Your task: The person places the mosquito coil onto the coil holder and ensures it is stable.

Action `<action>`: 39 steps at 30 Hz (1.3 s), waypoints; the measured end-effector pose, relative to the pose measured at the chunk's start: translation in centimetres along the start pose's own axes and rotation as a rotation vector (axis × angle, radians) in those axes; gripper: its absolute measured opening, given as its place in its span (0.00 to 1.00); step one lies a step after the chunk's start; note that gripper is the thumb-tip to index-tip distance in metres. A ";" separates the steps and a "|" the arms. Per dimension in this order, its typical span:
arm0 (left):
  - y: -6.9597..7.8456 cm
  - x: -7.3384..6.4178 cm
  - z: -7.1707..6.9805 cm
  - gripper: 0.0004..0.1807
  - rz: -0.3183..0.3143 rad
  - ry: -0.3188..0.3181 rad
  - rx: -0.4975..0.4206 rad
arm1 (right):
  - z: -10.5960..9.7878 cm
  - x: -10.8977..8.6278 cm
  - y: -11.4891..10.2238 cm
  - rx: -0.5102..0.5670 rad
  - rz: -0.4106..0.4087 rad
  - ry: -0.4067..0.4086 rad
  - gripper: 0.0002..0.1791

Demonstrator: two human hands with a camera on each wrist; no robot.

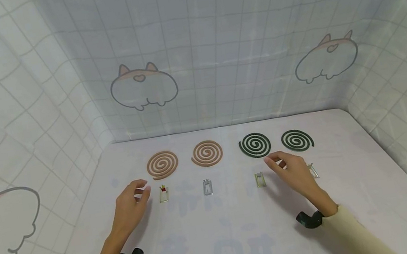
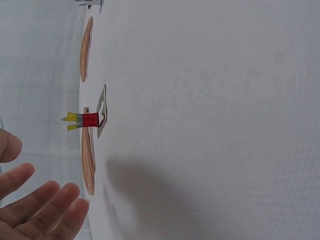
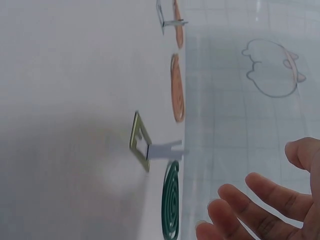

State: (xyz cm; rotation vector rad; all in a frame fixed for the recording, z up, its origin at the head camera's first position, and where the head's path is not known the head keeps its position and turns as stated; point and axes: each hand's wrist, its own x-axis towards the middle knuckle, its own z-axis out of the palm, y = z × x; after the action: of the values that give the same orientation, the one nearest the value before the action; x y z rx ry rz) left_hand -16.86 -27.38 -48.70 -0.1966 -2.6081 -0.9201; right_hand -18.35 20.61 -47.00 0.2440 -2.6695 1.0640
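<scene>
My left hand [image 1: 129,206] hovers above the table, fingers loosely bent and holding nothing. Just right of it stands a small metal mosquito coil stand [image 2: 90,120] with a red and yellow upright prong. Over the right side, my right hand [image 1: 295,174] also hangs relaxed and empty. To its left is a gold-framed coil stand [image 3: 134,135] with a pale upright prong. Another coil stand [image 1: 313,170] is partly hidden behind the right hand. A silver coil stand [image 1: 206,182] sits between the hands.
Behind the stands lie a brown mosquito coil [image 1: 162,164], a second brown coil [image 1: 206,153], a green coil [image 1: 255,145] and another green coil [image 1: 297,140] in a row. Grid-patterned cloth walls [image 1: 215,53] enclose the white table [image 1: 189,237] at the back and sides.
</scene>
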 end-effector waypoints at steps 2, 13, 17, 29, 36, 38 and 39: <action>-0.1 0.1 0.0 0.13 -0.012 -0.007 -0.007 | 0.3 0.1 -0.3 0.018 -0.011 -0.006 0.23; -0.3 0.3 0.0 0.16 -0.091 -0.042 -0.047 | 2.0 0.7 -1.7 0.063 -0.031 -0.046 0.23; -0.5 0.4 -0.1 0.16 -0.118 -0.054 -0.070 | 2.7 1.0 -2.3 0.076 -0.026 -0.060 0.24; -1.2 0.7 -0.2 0.19 -0.176 -0.082 -0.133 | 4.7 1.8 -4.4 0.120 -0.045 -0.090 0.24; -1.4 1.1 -0.1 0.20 -0.207 -0.094 -0.167 | 5.9 2.7 -5.8 0.141 -0.056 -0.087 0.21; -1.5 1.2 -0.1 0.20 -0.214 -0.101 -0.175 | 6.2 2.9 -6.2 0.164 -0.056 -0.093 0.21; -1.5 1.3 -0.1 0.20 -0.215 -0.104 -0.179 | 6.3 3.0 -6.4 0.172 -0.054 -0.097 0.20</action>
State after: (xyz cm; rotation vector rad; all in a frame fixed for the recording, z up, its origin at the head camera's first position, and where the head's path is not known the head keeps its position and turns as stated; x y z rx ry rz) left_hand -18.35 -28.62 -48.99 -0.0096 -2.6786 -1.2504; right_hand -20.71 11.45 -46.36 0.4085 -2.6400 1.2968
